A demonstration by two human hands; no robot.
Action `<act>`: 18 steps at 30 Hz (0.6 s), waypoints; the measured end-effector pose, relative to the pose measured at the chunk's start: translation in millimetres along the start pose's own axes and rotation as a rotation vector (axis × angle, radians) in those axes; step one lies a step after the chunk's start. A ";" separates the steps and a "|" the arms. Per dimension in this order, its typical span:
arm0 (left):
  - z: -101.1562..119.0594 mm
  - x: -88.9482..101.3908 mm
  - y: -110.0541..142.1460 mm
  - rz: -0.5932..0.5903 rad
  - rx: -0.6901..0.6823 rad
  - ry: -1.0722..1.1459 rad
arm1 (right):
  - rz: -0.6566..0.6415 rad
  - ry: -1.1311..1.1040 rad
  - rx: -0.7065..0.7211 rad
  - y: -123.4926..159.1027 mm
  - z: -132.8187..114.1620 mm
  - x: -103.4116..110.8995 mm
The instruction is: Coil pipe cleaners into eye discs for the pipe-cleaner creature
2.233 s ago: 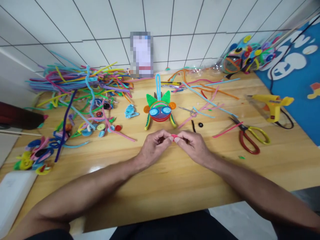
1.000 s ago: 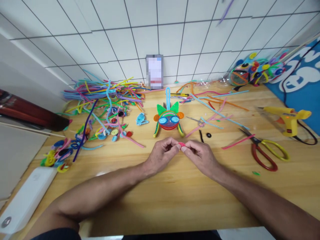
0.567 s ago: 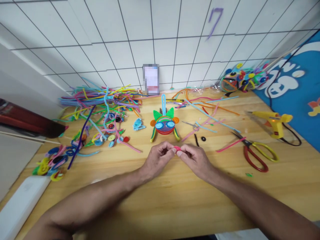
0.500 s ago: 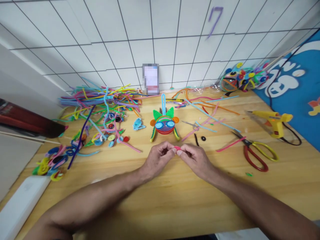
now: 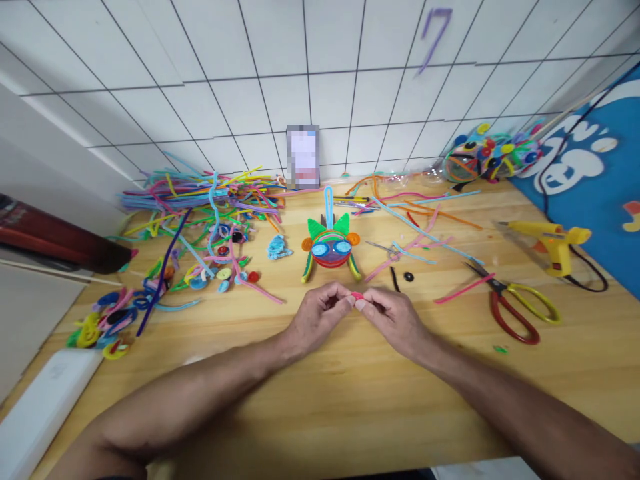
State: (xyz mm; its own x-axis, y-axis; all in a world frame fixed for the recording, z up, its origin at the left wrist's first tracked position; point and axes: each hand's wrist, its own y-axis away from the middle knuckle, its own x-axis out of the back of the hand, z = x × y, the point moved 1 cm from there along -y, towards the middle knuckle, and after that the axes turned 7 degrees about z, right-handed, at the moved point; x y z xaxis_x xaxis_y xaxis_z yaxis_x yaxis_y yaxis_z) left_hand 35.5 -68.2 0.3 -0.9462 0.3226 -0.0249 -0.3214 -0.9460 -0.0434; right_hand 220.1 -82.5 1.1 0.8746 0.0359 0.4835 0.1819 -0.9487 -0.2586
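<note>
- Table (image 5: 320, 407): light wood, fills centre to lower frame
- Upper left: heap of multicoloured fuzzy stems (image 5: 185, 195); more loose stems and coiled bits spread below it
- Left edge: dark red cylinder (image 5: 60, 230), base on the wood
- Left, lower: cluster of coloured coiled pieces (image 5: 117, 317), dark purple stem (image 5: 163, 277) across it
- Lower left corner: white case (image 5: 47, 393)
- Centre: fuzzy-stem figure (image 5: 331, 257), green ears, blue eyes; light blue bundle (image 5: 278, 247) left of it
- Above figure: yellow-and-black cutter (image 5: 357, 199)
- Right of centre: black disc (image 5: 409, 277), black strip (image 5: 395, 279) just beside it
- Right: scissors (image 5: 499, 288), pink strip (image 5: 463, 289) at the blades; yellow glue gun (image 5: 557, 250) above
- Upper right: decorated clear bottle (image 5: 493, 159), lying on its side
- Lower right: green scrap (image 5: 501, 349)
</note>
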 end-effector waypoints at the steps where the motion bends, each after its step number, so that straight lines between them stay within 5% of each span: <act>1: -0.3 0.0 -0.1 0.001 -0.002 0.002 | 0.001 0.001 -0.001 0.1 0.0 0.0; 18: -3.2 -0.6 0.1 0.022 0.006 -0.022 | 0.022 -0.007 -0.005 -0.2 0.1 -0.1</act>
State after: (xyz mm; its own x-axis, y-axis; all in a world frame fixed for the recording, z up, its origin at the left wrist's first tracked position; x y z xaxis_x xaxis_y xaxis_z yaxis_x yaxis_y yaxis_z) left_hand 36.1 -68.4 -2.9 -0.9535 0.3014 -0.0041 -0.3011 -0.9529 -0.0366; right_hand 220.0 -82.3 1.1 0.8813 0.0171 0.4722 0.1604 -0.9508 -0.2649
